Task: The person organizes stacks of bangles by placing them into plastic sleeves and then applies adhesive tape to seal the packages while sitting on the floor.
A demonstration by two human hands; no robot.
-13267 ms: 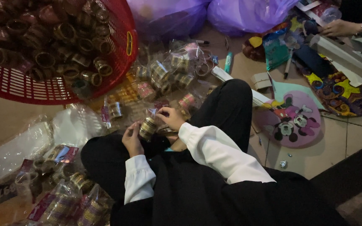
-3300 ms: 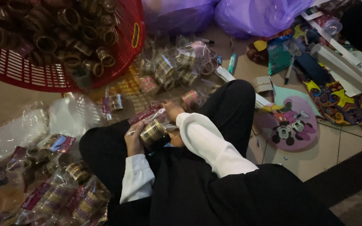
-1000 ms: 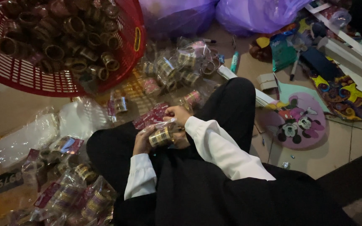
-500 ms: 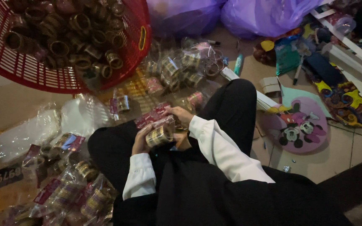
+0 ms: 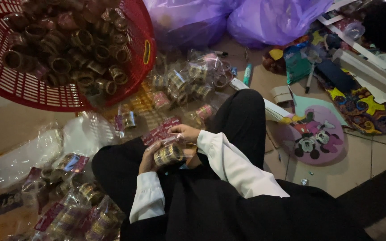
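I sit cross-legged on the floor in black clothes with white cuffs. My left hand (image 5: 147, 158) holds a stack of gold bangles (image 5: 168, 154) inside a clear plastic bag over my lap. My right hand (image 5: 186, 132) pinches the top of that bag, next to a strip of red header cards (image 5: 159, 131). Both hands are closed on the packet.
A red plastic basket (image 5: 32, 91) full of loose bangles stands at the upper left. Bagged bangle sets lie ahead (image 5: 188, 80) and at my lower left (image 5: 77, 209). Clear empty bags (image 5: 27, 154), two purple sacks (image 5: 269, 18), a round cartoon mat (image 5: 313, 136) and a teal marker (image 5: 247, 74) surround me.
Over the last second my hands and the bagged bangles have stayed over my lap, shifting only slightly. Thirteen seconds ago the left hand held the bangles more upright and further left.
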